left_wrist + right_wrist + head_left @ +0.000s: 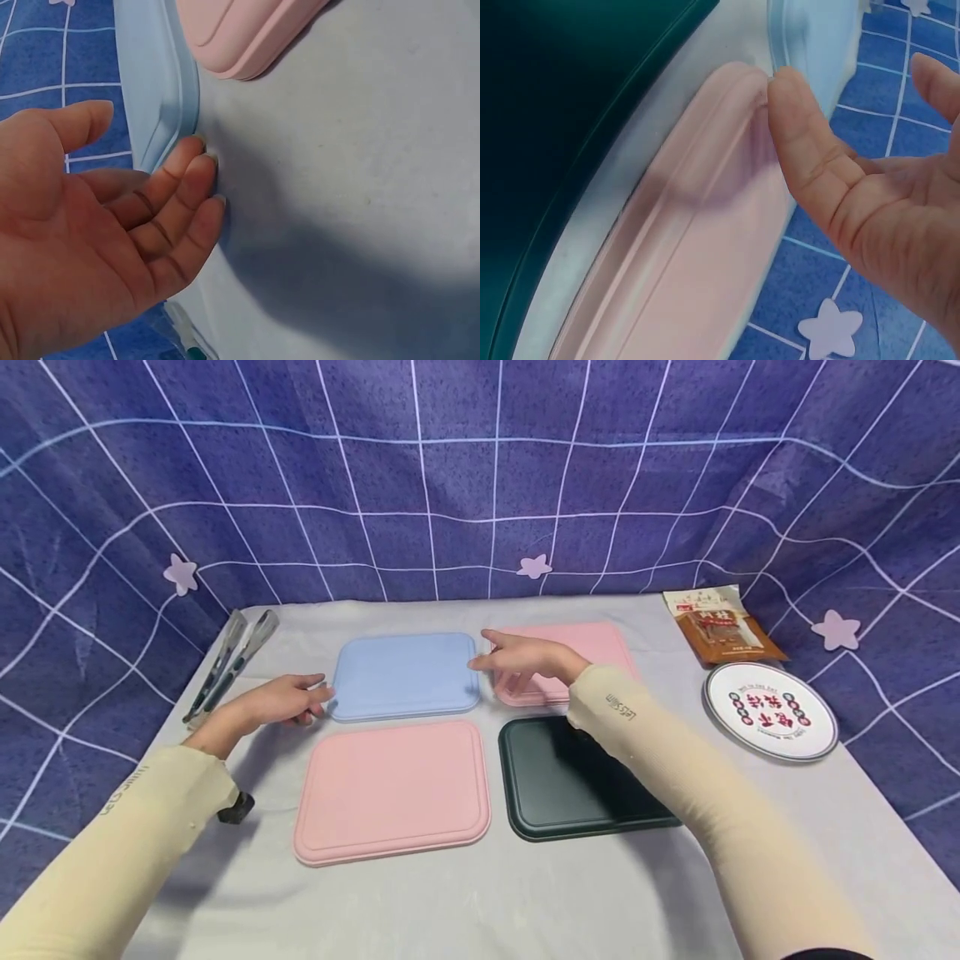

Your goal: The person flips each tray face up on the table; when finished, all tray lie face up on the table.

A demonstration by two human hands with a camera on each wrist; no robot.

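A light blue rectangular board with rounded corners and a raised border lies at the back. My left hand is at its left edge, fingers loosely bent and holding nothing; in the left wrist view the fingertips come right beside the blue corner. My right hand reaches over the back pink board, its fingers extended toward the blue board's right edge. In the right wrist view, one fingertip overlaps the pink board's corner. Part of this board is hidden behind the hand and sleeve.
In front lie another pink board and a dark green one, partly covered by my right sleeve. Tongs lie at the far left. On the right are a brown food packet and a white printed plate. A blue curtain hangs behind.
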